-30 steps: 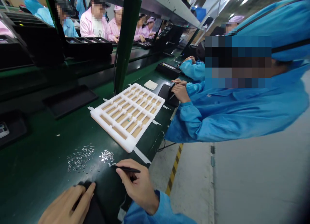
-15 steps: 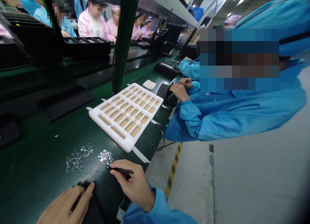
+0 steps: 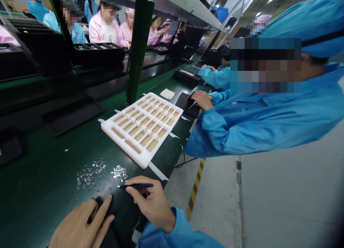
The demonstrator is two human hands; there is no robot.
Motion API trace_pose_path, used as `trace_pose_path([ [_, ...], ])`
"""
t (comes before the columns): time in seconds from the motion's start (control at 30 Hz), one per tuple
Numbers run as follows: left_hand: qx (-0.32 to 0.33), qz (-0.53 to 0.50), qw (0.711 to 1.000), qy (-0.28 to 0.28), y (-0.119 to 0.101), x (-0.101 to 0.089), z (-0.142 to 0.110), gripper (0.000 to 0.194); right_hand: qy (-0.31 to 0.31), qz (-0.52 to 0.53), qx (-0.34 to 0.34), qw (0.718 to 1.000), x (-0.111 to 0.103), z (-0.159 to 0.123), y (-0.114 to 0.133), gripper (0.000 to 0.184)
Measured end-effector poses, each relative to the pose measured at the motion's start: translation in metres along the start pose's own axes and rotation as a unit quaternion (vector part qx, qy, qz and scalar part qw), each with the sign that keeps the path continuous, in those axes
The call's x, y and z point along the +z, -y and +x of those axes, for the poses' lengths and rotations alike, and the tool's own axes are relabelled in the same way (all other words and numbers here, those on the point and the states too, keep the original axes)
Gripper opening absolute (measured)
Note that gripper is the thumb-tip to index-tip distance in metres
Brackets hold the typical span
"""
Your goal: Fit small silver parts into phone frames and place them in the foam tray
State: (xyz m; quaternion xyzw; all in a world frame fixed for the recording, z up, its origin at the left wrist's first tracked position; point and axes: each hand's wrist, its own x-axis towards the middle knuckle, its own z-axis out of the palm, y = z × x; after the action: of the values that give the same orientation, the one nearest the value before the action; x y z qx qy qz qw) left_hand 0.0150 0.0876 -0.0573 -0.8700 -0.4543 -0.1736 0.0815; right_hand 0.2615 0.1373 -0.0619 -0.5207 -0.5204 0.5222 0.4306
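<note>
My right hand pinches a pair of black tweezers. Their tips point left, with a tiny bright piece at the end. Just beyond them lies a small heap of shiny metal pieces. More such pieces are spread thinly to its left. At the bottom, my left hand rests over a flat black object, index finger stretched forward and thumb apart from it. The hand covers most of that object, so its kind cannot be made out.
A white foam tray with long slots is taped to the green table. Behind it rises a green post. On the right a co-worker's hand works over a black mat. A dark tray lies left.
The tweezers' tips have come away from the heap, toward me, with a bright piece now showing at the end. My left index finger and thumb have shifted right, and the view has moved slightly.
</note>
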Motion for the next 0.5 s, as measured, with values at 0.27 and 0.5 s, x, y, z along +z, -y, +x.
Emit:
trace_pose_path([
  [0.27,0.012,0.030,0.999,0.001,0.000,-0.008,0.034,0.044,0.022,0.020,0.049,0.998,0.016,0.019,0.002,0.033],
  [0.5,0.031,0.026,0.999,0.014,0.004,-0.008,0.036,0.042,0.023,0.017,0.046,0.999,0.015,0.019,0.003,0.035],
])
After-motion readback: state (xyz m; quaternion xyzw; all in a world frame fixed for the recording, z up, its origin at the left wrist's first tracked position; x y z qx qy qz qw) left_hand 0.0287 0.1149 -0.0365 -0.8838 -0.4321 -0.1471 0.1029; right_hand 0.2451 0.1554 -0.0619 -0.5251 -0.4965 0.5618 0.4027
